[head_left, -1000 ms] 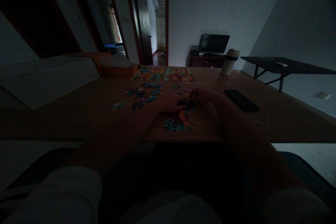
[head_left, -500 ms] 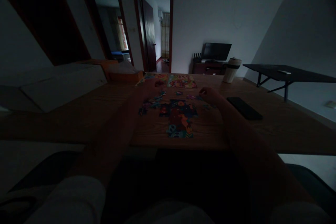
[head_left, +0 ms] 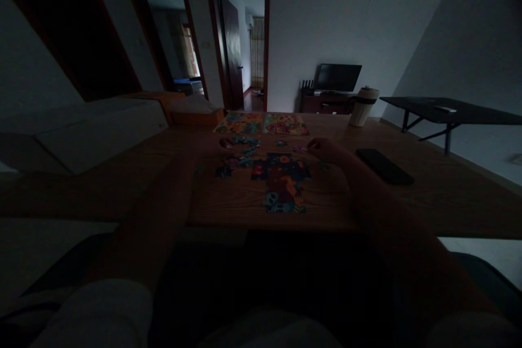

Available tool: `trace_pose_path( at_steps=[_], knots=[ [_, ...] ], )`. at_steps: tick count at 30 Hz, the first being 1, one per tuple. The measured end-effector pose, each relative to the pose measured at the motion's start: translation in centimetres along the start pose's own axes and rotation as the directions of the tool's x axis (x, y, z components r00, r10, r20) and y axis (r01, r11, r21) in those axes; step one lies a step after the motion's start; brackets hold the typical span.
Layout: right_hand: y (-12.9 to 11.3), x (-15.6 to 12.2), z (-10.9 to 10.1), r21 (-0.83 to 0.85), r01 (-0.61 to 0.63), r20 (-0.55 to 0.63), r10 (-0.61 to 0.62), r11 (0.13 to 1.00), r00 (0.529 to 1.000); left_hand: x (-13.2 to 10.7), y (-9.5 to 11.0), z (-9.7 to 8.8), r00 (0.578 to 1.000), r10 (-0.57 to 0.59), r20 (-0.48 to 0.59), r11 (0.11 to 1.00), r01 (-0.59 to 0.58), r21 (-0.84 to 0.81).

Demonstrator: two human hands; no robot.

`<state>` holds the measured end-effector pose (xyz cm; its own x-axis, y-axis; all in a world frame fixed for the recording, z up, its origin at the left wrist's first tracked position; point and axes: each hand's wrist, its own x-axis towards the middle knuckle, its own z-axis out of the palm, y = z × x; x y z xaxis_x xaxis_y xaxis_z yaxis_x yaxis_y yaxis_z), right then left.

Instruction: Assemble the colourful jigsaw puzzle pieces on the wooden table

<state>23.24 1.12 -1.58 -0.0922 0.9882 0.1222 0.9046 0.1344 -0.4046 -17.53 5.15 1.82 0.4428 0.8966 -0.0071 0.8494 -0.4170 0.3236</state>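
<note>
A partly joined jigsaw puzzle (head_left: 281, 182), dark blue and red with an orange figure, lies on the wooden table before me. Loose puzzle pieces (head_left: 240, 160) are scattered left of it and behind it. My left hand (head_left: 214, 145) is low over the table beside the leftmost loose pieces, its fingers curled together; what they hold, if anything, is too dark to see. Behind the puzzle's right side, my right hand (head_left: 323, 148) has its fingers pinched. A pinkish puzzle piece (head_left: 300, 149) lies at its fingertips, and I cannot tell whether they grip it.
Colourful picture sheets (head_left: 263, 123) lie at the table's back. To the left stand a white box (head_left: 101, 133) and an orange box (head_left: 196, 118). On the right are a dark phone-like slab (head_left: 384, 166), a pale tumbler (head_left: 362, 109) and a black folding table (head_left: 448, 109).
My left hand has drawn back and left, from near the picture sheets to beside the loose pieces. My right hand stays almost where it was. The view has shifted slightly.
</note>
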Motion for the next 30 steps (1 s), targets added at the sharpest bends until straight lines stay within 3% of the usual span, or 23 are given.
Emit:
trace_pose_path(
  at_steps=[4, 7, 10, 19, 23, 27, 30],
  knots=[
    [0.3, 0.2, 0.5, 0.002, 0.056, 0.030, -0.056, 0.998, 0.998, 0.3, 2.8, 0.9, 0.991, 0.055, 0.118, 0.989, -0.070, 0.126],
    [0.1, 0.1, 0.5, 0.021, 0.046, 0.050, -0.047, 0.999, 0.998, 0.7, 3.6, 1.9, 0.983, 0.095, 0.158, 0.982, -0.119, 0.150],
    [-0.1, 0.0, 0.4, 0.032, 0.025, 0.065, -0.027, 0.999, 0.998, 0.8, 3.4, 2.4, 0.982, 0.114, 0.148, 0.977, -0.138, 0.161],
    [-0.3, -0.1, 0.2, 0.050, 0.079, 0.064, -0.082, 0.996, 0.995, 0.5, 4.3, 2.0, 1.000, 0.010, 0.009, 0.993, -0.011, 0.115],
    [-0.6, -0.3, 0.0, 0.033, 0.077, 0.073, -0.079, 0.996, 0.994, -0.1, 5.2, 1.2, 1.000, 0.006, 0.016, 0.999, -0.007, 0.038],
    [-0.8, -0.5, 0.0, 0.003, 0.090, 0.070, -0.091, 0.996, 0.993, -0.4, 5.7, 1.1, 0.993, 0.113, -0.024, 0.982, -0.116, -0.150],
    [-0.9, -0.5, 0.1, 0.025, 0.081, 0.074, -0.082, 0.996, 0.994, -0.4, 6.2, 1.7, 0.976, 0.209, 0.056, 0.934, -0.182, -0.307]
  ],
)
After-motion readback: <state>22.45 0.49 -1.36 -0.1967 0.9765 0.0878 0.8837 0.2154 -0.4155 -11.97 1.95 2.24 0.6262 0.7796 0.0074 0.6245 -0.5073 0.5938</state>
